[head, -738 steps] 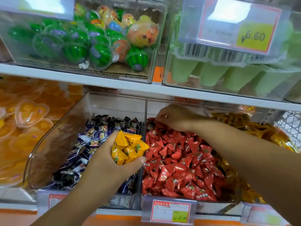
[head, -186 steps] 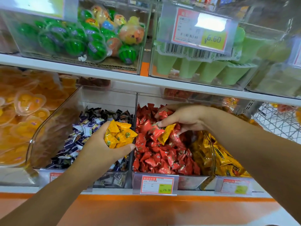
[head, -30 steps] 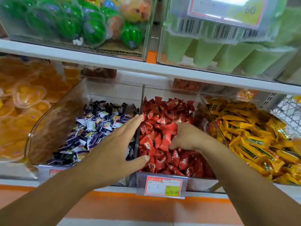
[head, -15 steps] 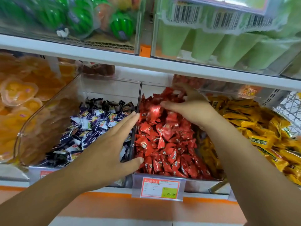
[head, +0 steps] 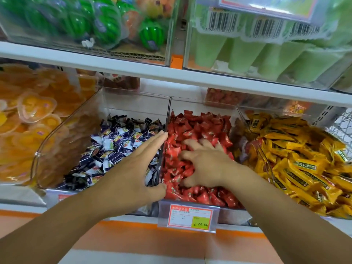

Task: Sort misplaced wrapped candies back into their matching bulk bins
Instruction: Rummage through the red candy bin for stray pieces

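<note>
A white shelf [head: 133, 68] runs across the upper part of the frame. Below it, a row of clear plastic bins sits on a lower shelf with an orange front edge [head: 118, 231].

The middle bin [head: 192, 103] holds the red candies [head: 202, 124], heaped high, and a price tag [head: 191, 218] reading 24.90 is clipped to its front. Left of it, the purple-and-white candies [head: 118, 140] fill their own bin. At the right of the frame the yellow candies [head: 297, 161] are piled in a third. At the far left are orange jelly cups [head: 28, 111].

The left hand [head: 133, 168] lies flat and spread, with straight fingers reaching along the wall between the purple-and-white and red bins. Its thumb touches the red bin's front corner, and it holds nothing. The right hand [head: 207, 164] is palm down on the red heap, fingers splayed and slightly bent, their tips sunk among the wrappers.

Above the shelf, clear cases hold watermelon-striped balls [head: 106, 27] at upper left and pale green cones [head: 242, 54] at upper right, behind barcoded labels. A bit of wire mesh [head: 341, 122] shows at the right edge.
</note>
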A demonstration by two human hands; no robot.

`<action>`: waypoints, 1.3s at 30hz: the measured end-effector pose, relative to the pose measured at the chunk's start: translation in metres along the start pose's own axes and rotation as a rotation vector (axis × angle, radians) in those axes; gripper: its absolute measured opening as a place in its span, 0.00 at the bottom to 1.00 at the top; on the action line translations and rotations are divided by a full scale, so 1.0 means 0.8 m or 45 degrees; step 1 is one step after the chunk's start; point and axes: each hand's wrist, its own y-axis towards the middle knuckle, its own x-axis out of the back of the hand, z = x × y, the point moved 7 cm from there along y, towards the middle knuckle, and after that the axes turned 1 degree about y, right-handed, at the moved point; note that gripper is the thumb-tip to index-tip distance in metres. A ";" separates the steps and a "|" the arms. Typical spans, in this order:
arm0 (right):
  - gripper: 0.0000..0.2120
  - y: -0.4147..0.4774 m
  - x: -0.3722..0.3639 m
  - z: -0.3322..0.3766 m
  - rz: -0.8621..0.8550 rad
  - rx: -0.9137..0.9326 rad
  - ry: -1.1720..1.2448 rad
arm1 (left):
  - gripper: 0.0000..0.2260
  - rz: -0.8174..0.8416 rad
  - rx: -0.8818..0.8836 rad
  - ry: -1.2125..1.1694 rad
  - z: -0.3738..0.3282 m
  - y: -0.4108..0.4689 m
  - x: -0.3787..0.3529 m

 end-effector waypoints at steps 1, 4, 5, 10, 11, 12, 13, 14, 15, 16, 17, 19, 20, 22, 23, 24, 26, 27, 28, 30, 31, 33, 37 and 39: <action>0.33 0.000 0.006 -0.012 -0.015 -0.052 -0.021 | 0.45 0.004 0.004 -0.004 0.000 -0.001 0.000; 0.31 -0.009 0.023 -0.043 -0.027 -0.154 0.020 | 0.45 -0.006 0.007 -0.013 0.000 -0.001 0.002; 0.31 -0.014 0.032 -0.051 -0.050 -0.172 0.066 | 0.45 -0.008 0.005 -0.013 0.000 0.000 0.002; 0.30 -0.036 0.067 -0.045 -0.236 -0.063 0.182 | 0.45 -0.013 -0.001 -0.012 -0.001 0.000 0.002; 0.30 -0.037 0.065 -0.027 -0.239 0.007 0.150 | 0.45 -0.015 -0.004 -0.014 -0.001 0.001 0.002; 0.29 -0.036 0.056 -0.005 -0.209 0.087 0.123 | 0.45 -0.011 -0.003 -0.019 -0.001 0.001 0.002; 0.28 -0.031 0.042 0.017 -0.157 0.173 0.109 | 0.44 -0.006 0.002 -0.026 -0.001 0.001 0.002; 0.26 -0.024 0.025 0.035 -0.094 0.248 0.114 | 0.44 -0.004 0.009 -0.032 -0.001 0.001 0.002; 0.25 -0.017 0.010 0.047 -0.029 0.287 0.131 | 0.44 -0.005 0.014 -0.039 -0.001 0.001 0.002; 0.24 -0.009 -0.003 0.050 0.029 0.280 0.148 | 0.44 -0.008 0.018 -0.047 -0.001 0.000 0.002; 0.24 -0.002 -0.012 0.047 0.066 0.249 0.152 | 0.44 -0.012 0.018 -0.051 -0.001 0.000 0.002; 0.26 0.007 -0.019 0.033 0.069 0.173 0.076 | 0.44 -0.015 0.020 -0.050 -0.001 -0.001 0.001; 0.26 0.008 -0.017 0.028 0.035 0.151 0.008 | 0.44 -0.012 0.018 -0.053 -0.001 -0.001 0.001; 0.26 0.010 -0.013 0.019 -0.025 0.109 -0.103 | 0.44 -0.008 0.007 -0.057 -0.002 0.000 0.000; 0.25 0.012 -0.011 0.015 -0.034 0.082 -0.129 | 0.44 -0.010 0.002 -0.055 -0.001 0.001 0.000; 0.24 0.013 -0.008 0.011 -0.030 0.057 -0.145 | 0.44 -0.012 -0.002 -0.050 -0.001 0.001 0.000; 0.22 0.011 -0.002 0.003 0.005 0.027 -0.145 | 0.44 -0.004 -0.002 -0.039 0.000 0.001 0.000; 0.22 0.007 0.003 0.001 0.050 0.025 -0.125 | 0.44 -0.004 -0.001 -0.035 0.001 0.001 0.000; 0.22 0.000 0.008 0.000 0.106 0.024 -0.072 | 0.44 -0.007 -0.004 -0.031 0.001 0.001 0.001; 0.19 -0.012 0.031 0.000 0.097 0.021 0.147 | 0.45 -0.017 -0.011 -0.031 0.001 0.002 0.002; 0.17 -0.013 0.049 0.000 -0.025 0.020 0.255 | 0.45 -0.020 -0.011 -0.034 0.001 0.002 0.002; 0.16 -0.005 0.081 -0.007 -0.415 -0.035 0.278 | 0.45 -0.019 -0.008 -0.024 0.000 0.002 0.002; 0.35 0.027 0.048 -0.014 -0.355 -0.276 0.172 | 0.45 -0.028 0.002 -0.008 0.000 0.003 0.002; 0.37 0.035 0.019 -0.009 -0.110 -0.277 0.166 | 0.45 -0.024 0.011 -0.002 0.000 0.003 0.002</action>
